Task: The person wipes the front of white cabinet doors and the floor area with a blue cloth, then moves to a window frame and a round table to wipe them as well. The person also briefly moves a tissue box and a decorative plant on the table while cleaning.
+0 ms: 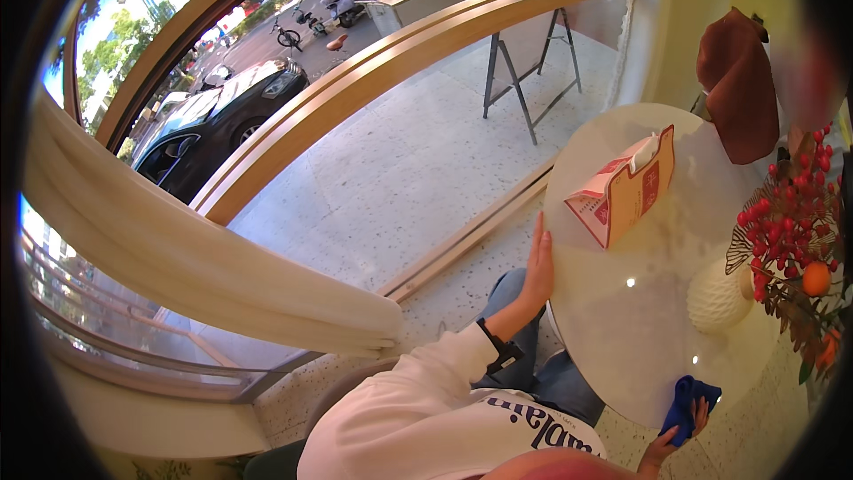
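My right hand (686,430) grips a bunched dark blue cloth (688,403) at the near right rim of a round, pale, glossy table (600,340). Part of the cloth lies over the table's edge. My left hand (538,273) is flat against the table's left rim, its fingers straight and holding nothing. Beyond its fingertips, a folded card tissue holder (636,193) in red and cream, bearing writing, stands on the tabletop with a white tissue showing at its top. A ribbed cream vase (716,300) stands on the table's right side.
Red berry sprays (793,227) with an orange fruit lean out over the vase. A brown cloth-like object (740,93) is beyond the table's far edge. To the left runs a wood-framed window (400,53), with a sign stand (530,67) and a parked car (220,127) outside.
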Motion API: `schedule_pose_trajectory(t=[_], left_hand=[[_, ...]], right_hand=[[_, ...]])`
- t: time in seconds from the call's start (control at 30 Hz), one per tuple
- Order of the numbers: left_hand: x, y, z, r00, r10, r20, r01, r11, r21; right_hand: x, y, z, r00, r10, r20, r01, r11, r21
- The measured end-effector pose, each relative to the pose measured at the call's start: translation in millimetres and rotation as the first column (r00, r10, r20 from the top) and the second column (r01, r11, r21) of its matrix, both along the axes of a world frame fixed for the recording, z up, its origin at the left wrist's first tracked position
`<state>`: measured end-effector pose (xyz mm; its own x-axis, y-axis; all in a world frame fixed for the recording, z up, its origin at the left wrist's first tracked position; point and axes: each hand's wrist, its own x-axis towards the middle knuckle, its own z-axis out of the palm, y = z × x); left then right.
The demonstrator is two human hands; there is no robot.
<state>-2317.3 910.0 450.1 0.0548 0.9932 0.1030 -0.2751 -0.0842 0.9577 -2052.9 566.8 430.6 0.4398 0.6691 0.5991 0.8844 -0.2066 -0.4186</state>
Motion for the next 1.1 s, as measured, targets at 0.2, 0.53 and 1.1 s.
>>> schedule_pose_trajectory(t=[0.2,0.53,1.1], left_hand=[[-2,-1,0,1.000,-0.010,0.007,0.010,1.000,-0.011],[-2,-2,-1,1.000,-0.014,0.010,0.014,1.000,-0.015],[-3,-2,-2,1.000,-0.022,0.015,0.022,1.000,-0.021]], right_hand=[[-2,-2,2,1.000,-0.029,-0.008,0.029,0.999,-0.021],[-7,2,13,0.996,-0.017,0.087,0.020,0.999,-0.037],[-1,-1,-3,0.999,-0.047,-0.007,0.047,0.999,0.023]])
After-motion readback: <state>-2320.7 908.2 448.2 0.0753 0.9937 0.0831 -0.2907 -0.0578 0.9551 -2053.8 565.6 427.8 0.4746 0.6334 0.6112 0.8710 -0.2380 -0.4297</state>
